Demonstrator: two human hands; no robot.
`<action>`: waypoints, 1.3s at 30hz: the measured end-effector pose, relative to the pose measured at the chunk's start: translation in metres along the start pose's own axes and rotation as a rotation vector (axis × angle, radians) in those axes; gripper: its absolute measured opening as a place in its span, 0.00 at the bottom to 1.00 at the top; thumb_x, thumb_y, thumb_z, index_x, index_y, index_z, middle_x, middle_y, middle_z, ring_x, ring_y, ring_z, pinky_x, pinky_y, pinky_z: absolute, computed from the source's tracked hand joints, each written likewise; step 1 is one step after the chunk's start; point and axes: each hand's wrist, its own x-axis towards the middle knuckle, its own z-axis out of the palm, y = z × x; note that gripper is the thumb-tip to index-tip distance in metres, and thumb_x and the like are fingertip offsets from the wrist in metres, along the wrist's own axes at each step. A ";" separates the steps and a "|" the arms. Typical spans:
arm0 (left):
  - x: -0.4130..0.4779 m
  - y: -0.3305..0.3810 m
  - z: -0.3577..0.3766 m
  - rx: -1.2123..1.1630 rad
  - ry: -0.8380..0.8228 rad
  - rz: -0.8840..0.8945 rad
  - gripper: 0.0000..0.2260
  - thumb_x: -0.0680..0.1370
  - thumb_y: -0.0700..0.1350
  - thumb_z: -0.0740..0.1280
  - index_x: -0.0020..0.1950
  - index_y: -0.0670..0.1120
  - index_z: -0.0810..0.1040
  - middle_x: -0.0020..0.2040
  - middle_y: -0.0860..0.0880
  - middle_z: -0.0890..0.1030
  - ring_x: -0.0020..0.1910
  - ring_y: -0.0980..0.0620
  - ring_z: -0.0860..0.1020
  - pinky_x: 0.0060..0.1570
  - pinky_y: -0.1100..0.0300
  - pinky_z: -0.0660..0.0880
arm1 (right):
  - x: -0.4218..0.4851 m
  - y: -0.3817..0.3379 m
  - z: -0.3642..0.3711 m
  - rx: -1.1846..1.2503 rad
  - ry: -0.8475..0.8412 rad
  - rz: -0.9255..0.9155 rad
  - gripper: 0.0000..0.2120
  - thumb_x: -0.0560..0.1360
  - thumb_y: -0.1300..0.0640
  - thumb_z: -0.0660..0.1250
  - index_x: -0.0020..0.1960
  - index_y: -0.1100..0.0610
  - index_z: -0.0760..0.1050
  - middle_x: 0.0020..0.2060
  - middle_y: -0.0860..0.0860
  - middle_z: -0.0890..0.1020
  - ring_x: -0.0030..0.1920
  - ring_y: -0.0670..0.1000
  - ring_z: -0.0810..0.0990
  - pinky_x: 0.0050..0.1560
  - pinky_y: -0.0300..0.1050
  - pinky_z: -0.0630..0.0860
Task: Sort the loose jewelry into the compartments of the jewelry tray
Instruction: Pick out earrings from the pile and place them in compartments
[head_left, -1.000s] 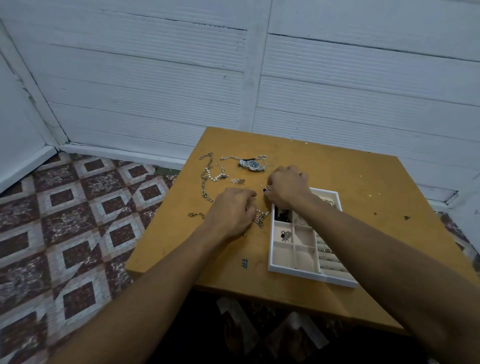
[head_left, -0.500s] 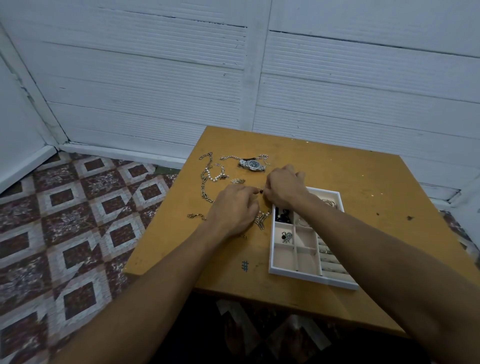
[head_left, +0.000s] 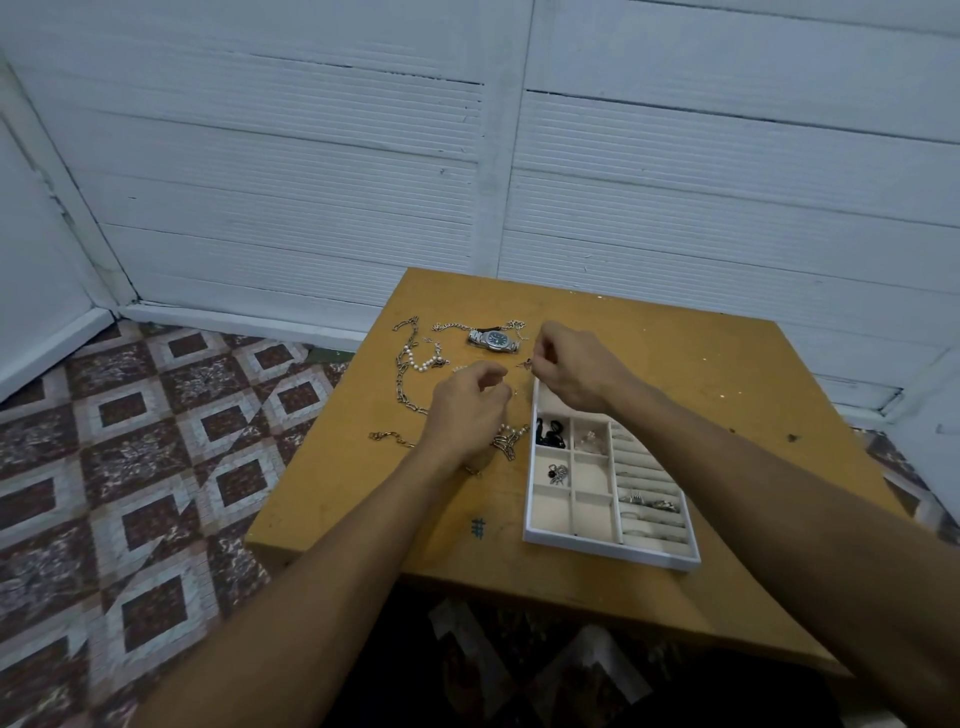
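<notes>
A white jewelry tray (head_left: 602, 544) with beige compartments lies on the right part of the wooden table (head_left: 727, 395). Some compartments hold small pieces, and rings sit in the ring rolls at its right. My right hand (head_left: 576, 371) hovers over the tray's far left corner and pinches a small earring (head_left: 525, 365). My left hand (head_left: 470, 410) is beside it, fingers curled, thumb and forefinger close together; what it holds is too small to tell. Loose chains (head_left: 408, 374), a pearl bracelet (head_left: 426, 361) and a silver watch (head_left: 493, 340) lie beyond the hands.
Another chain (head_left: 387, 438) lies left of my left wrist, and a tangled piece (head_left: 509, 441) sits beside the tray. The table stands against a white panelled wall, with patterned floor tiles (head_left: 130, 467) to the left.
Both hands have lifted slightly off the table and moved apart. The right hand now holds the small earring higher, near the tray's far corner.
</notes>
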 end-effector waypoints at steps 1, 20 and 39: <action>-0.001 0.002 0.001 -0.027 0.010 -0.006 0.14 0.79 0.45 0.63 0.64 0.46 0.77 0.60 0.50 0.79 0.57 0.54 0.75 0.56 0.62 0.70 | -0.002 0.000 -0.004 0.027 0.012 -0.006 0.03 0.77 0.59 0.62 0.47 0.59 0.71 0.36 0.49 0.78 0.39 0.53 0.76 0.39 0.46 0.71; -0.005 0.041 0.024 -0.841 -0.056 -0.334 0.18 0.83 0.51 0.54 0.57 0.40 0.77 0.49 0.43 0.83 0.52 0.46 0.81 0.57 0.54 0.77 | -0.034 -0.015 -0.058 0.070 0.042 -0.105 0.04 0.73 0.62 0.68 0.44 0.54 0.74 0.39 0.49 0.79 0.39 0.47 0.75 0.36 0.32 0.68; -0.025 0.029 0.014 -0.962 -0.369 -0.533 0.24 0.82 0.53 0.56 0.61 0.32 0.73 0.53 0.34 0.81 0.48 0.40 0.83 0.46 0.53 0.82 | -0.057 -0.005 -0.039 -0.011 -0.032 -0.094 0.03 0.74 0.61 0.67 0.45 0.54 0.76 0.40 0.49 0.81 0.42 0.49 0.78 0.44 0.43 0.74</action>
